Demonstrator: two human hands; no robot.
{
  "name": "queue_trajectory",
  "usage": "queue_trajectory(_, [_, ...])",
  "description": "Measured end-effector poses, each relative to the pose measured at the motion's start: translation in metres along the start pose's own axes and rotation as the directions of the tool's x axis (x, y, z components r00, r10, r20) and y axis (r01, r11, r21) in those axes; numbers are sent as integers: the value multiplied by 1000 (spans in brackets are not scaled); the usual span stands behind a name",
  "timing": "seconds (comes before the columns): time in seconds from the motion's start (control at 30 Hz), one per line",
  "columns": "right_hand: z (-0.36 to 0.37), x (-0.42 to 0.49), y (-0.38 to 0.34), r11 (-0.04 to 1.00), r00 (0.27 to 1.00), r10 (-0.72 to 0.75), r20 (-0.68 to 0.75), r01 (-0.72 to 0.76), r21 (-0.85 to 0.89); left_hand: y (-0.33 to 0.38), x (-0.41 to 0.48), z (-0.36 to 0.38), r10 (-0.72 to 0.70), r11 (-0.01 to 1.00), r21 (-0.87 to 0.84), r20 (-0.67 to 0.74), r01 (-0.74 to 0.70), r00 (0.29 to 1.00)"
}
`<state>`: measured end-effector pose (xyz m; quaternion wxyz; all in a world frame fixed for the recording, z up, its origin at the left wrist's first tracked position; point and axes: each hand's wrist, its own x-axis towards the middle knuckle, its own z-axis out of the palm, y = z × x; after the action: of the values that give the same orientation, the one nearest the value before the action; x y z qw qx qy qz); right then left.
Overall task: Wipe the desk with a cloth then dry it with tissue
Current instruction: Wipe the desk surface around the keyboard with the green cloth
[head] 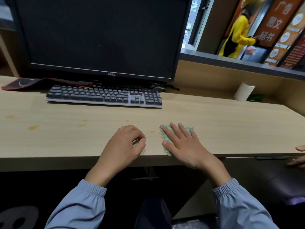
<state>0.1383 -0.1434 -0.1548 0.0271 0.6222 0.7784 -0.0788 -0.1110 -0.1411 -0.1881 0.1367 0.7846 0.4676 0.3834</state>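
A light wooden desk (231, 123) carries several yellowish stains (33, 127) on its left and middle. A small green cloth (166, 139) lies near the front edge, right of centre. My right hand (181, 144) presses flat on it with straight, spread fingers. My left hand (125, 144) rests on the desk just left of the cloth, its fingers loosely curled and holding nothing. A white tissue roll (244, 92) stands at the back right, against the partition.
A dark keyboard (104, 96) lies under a black monitor (102, 37). A red-edged mouse pad (24, 83) sits at the back left, a mouse (159, 88) behind the keyboard's right end. Another person's hand (299, 156) shows at the right edge.
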Motion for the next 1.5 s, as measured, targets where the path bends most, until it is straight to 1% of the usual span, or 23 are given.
queue_trajectory(0.2, [2, 3, -18, 1000, 1000, -19, -9, 19, 6, -1, -4, -2, 74, 997, 40, -73, -72, 995])
queue_trajectory(0.3, [3, 5, -26, 999, 1000, -27, -6, 28, 17, -6, -7, -9, 117, 985, 140, -91, -103, 989])
queue_trajectory(0.37, [3, 7, -31, 999, 999, -32, -6, 32, 20, -11, -11, -14, 116, 976, 198, -102, -94, 988])
queue_trajectory(0.5, [3, 12, -41, 998, 999, -51, 2, 51, 25, -14, -17, -17, 133, 959, 266, -110, -100, 985])
queue_trajectory(0.67, [2, 18, -48, 999, 999, -48, 20, 47, 23, -15, -19, -13, 145, 962, 256, -167, -99, 975])
queue_trajectory(1.1, [-16, 88, -49, 1000, 996, -13, 94, 12, 12, -15, -20, -12, 127, 965, 247, -159, -85, 979])
queue_trajectory(1.33, [-18, 111, -53, 999, 997, 27, 65, -28, 21, -16, -20, -13, 100, 970, 235, -164, -60, 981])
queue_trajectory(1.43, [-19, 110, -42, 999, 998, 22, 56, -24, 27, -17, -20, -15, 99, 972, 225, -159, -62, 982])
queue_trajectory(1.5, [-22, 109, -27, 998, 997, 48, 54, -50, 23, -17, -20, -15, 86, 976, 210, -162, -51, 983])
